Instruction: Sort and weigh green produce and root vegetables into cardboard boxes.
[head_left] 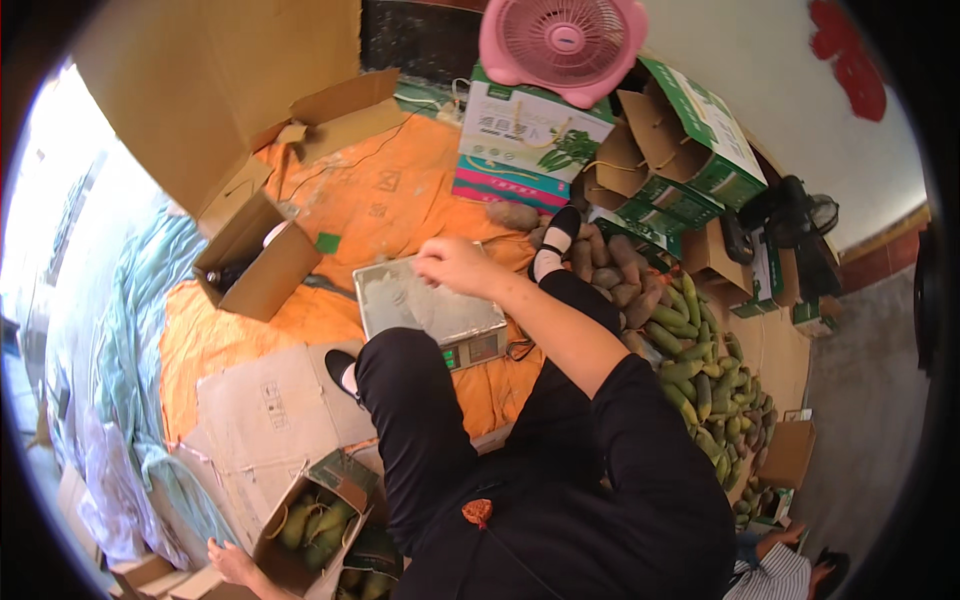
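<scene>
Our right hand (446, 264) curls over a silver rectangular scale (400, 302); we cannot tell its grip. Our left hand (232, 562), loosely open, is beside a brown cardboard box (347, 488) of vegetables. Around us: wrinkled orange sheet (425, 155) under the scale, heap of yellow-green elongated produce (700, 380), round pink plastic fan (565, 40). Our black-clad knee (405, 365) hides the scale's near-left corner.
</scene>
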